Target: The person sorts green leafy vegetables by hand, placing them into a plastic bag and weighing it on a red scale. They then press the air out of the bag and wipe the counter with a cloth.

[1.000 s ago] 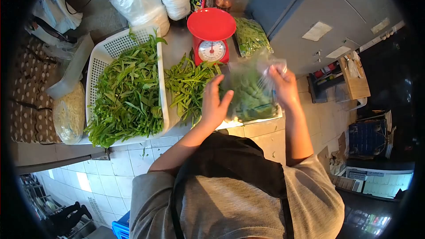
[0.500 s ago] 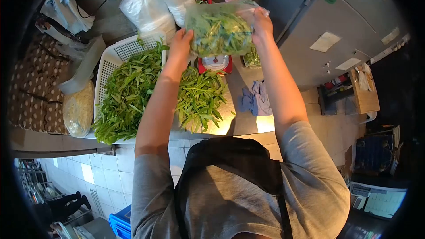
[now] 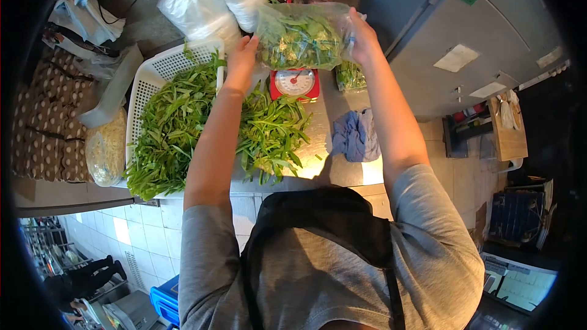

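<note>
The produce bag (image 3: 301, 40) is clear, glossy plastic; the bench (image 3: 323, 121), smooth metal (shiny where lit); the rag (image 3: 358, 137), matt cloth; the basket (image 3: 145, 78), perforated plastic.

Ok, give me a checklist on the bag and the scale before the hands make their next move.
1. A hand at each end of the bag: ok; left hand at the left, right hand at the right.
2. Firm grip: cannot tell; the fingers' hold on the plastic is unclear.
3. Bag of greens resting on the pan: cannot tell; the bag hides the pan from view.
4. Dial of the scale uncovered: ok; it faces the camera.
5. Dial figures legible: not ok; too small to read here.
6. Blue cloth apart from the scale: ok; it lies on the counter.
</note>
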`<action>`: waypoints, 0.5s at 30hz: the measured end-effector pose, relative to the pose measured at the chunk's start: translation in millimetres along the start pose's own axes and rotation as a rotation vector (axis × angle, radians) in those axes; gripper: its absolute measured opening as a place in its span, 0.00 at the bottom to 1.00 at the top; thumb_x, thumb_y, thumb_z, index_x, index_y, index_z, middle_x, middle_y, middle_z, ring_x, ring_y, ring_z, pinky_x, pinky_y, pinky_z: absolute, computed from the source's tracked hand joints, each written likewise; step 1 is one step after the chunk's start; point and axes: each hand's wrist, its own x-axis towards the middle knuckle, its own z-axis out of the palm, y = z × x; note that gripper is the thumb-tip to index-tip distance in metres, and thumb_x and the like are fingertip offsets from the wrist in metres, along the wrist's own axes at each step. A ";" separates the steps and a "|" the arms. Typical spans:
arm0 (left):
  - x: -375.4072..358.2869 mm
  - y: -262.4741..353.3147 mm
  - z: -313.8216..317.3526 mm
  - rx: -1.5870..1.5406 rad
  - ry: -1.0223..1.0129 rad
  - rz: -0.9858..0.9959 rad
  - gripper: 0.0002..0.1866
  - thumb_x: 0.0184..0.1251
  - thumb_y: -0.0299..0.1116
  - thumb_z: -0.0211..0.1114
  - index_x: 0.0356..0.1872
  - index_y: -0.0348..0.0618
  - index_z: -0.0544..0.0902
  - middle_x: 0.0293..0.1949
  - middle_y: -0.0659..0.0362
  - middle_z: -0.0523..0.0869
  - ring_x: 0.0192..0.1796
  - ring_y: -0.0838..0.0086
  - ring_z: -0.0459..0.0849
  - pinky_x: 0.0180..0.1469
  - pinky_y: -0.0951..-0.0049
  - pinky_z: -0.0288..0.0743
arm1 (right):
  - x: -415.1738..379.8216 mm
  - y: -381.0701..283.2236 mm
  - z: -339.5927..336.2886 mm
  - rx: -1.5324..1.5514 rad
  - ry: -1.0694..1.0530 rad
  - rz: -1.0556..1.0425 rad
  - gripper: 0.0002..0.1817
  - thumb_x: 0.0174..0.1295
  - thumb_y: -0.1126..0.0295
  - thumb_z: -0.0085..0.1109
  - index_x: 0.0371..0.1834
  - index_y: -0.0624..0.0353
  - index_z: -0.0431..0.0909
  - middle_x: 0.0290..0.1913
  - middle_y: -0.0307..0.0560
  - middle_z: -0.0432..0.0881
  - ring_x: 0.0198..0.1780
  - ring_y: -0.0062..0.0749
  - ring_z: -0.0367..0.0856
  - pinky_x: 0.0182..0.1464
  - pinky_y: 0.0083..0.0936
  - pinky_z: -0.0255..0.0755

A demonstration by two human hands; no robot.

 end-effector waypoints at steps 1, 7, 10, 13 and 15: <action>-5.7 0.0 -5.0 -0.017 0.014 0.035 0.22 0.67 0.43 0.59 0.57 0.40 0.75 0.49 0.60 0.81 0.50 0.75 0.75 0.54 0.74 0.65 | -5.0 -2.8 -7.2 -0.033 -0.058 0.018 0.23 0.67 0.49 0.50 0.55 0.56 0.70 0.47 0.48 0.79 0.48 0.40 0.78 0.49 0.46 0.73; -57.8 18.5 -36.3 0.070 0.037 0.014 0.30 0.65 0.44 0.63 0.61 0.34 0.70 0.56 0.51 0.76 0.58 0.69 0.73 0.62 0.74 0.62 | -64.7 7.0 -58.4 -0.022 0.393 0.058 0.44 0.59 0.32 0.46 0.66 0.59 0.61 0.62 0.55 0.68 0.66 0.43 0.59 0.66 0.60 0.48; -71.2 20.2 -49.0 0.042 0.012 0.015 0.32 0.64 0.45 0.64 0.64 0.38 0.69 0.58 0.53 0.76 0.59 0.69 0.72 0.62 0.71 0.61 | -92.0 31.9 -73.3 0.112 0.206 0.078 0.50 0.57 0.33 0.50 0.71 0.62 0.49 0.69 0.59 0.56 0.69 0.48 0.56 0.68 0.58 0.47; -60.9 9.5 -40.7 -0.016 -0.006 -0.072 0.33 0.64 0.49 0.62 0.65 0.43 0.67 0.59 0.57 0.75 0.60 0.70 0.71 0.62 0.67 0.61 | -106.7 69.8 -42.8 0.065 0.098 0.047 0.43 0.57 0.36 0.54 0.61 0.64 0.58 0.52 0.51 0.68 0.61 0.43 0.64 0.66 0.60 0.52; -44.1 0.2 -20.6 -0.166 -0.051 -0.186 0.31 0.65 0.53 0.60 0.63 0.45 0.69 0.58 0.59 0.75 0.58 0.70 0.72 0.60 0.67 0.62 | -96.5 87.0 -20.0 0.011 0.075 0.044 0.39 0.58 0.41 0.58 0.60 0.61 0.60 0.54 0.50 0.67 0.60 0.40 0.65 0.65 0.60 0.52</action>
